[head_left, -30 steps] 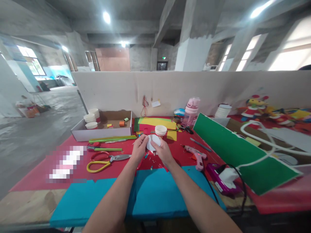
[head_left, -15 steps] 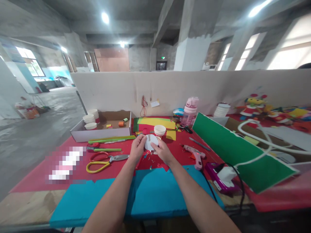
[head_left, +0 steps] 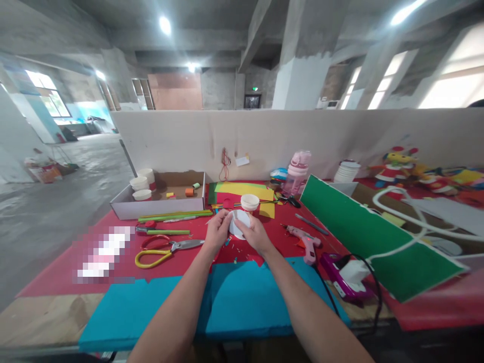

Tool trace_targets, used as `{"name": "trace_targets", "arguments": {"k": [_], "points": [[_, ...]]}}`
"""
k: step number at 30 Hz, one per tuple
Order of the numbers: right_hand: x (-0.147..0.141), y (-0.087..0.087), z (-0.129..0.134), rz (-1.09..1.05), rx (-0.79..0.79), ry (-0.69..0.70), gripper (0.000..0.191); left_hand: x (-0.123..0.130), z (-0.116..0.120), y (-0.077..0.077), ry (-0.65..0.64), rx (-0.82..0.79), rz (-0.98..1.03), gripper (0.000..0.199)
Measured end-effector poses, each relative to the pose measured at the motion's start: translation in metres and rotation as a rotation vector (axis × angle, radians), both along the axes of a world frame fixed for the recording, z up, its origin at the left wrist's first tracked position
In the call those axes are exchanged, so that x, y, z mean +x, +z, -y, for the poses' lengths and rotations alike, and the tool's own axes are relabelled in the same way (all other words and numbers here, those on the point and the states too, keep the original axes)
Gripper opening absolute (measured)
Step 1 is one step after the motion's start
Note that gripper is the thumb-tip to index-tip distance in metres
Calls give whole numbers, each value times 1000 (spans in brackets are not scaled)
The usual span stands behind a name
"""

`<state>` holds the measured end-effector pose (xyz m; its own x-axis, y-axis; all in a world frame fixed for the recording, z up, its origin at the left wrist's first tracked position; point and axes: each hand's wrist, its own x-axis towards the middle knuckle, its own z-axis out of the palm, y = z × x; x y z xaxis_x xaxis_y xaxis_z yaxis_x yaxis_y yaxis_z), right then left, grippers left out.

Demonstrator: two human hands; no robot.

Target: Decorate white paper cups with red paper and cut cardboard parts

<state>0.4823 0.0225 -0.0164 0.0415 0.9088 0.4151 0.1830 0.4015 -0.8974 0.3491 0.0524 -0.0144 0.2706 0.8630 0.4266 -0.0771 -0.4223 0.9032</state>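
Between my two hands is a round white paper disc (head_left: 239, 231). My left hand (head_left: 218, 229) pinches its left edge, and my right hand (head_left: 257, 234) grips its right side with the thumb on top. Just beyond the disc stands a white paper cup (head_left: 250, 202). Scissors (head_left: 166, 250) with one yellow and one red handle lie left of my left hand, blades toward it. A pink hot glue gun (head_left: 306, 242) rests to the right of my right hand. Small paper scraps (head_left: 235, 248) are scattered on the red table cover beneath the disc.
A shallow cardboard box (head_left: 159, 205) with paper cups is at the back left. Yellow paper (head_left: 244, 191) lies behind the cup, near a pink bottle (head_left: 297, 174). At right are a purple power strip (head_left: 346, 282) with cords and a green board (head_left: 372, 237). A blue pad (head_left: 242, 297) covers the front edge.
The white disc has turned in my hands and shifted slightly right and down, showing more of its face. My hands keep hold of it; the view has moved slightly.
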Motion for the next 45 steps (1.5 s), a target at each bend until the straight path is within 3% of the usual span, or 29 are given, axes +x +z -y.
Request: {"name": "trace_targets", "arguments": {"k": [13, 24, 28, 32, 34, 39, 45], "points": [[10, 7, 4, 137, -7, 136, 28, -3, 2, 3, -18, -44, 14, 34], [4, 6, 5, -100, -111, 245, 32, -4, 4, 9, -10, -74, 52, 36], [0, 7, 7, -107, -114, 155, 40, -4, 2, 7, 16, -49, 38, 34], [-3, 6, 6, 90, -4, -136, 42, -3, 1, 5, 37, 39, -1, 33], [-4, 4, 5, 114, 25, -192, 42, -3, 0, 4, 76, 97, -39, 32], [-4, 0, 2, -25, -4, -9, 38, -3, -2, 1, 80, 101, -76, 32], [1, 3, 3, -44, -54, 90, 36, -2, 0, 1, 30, -25, 8, 33]]}}
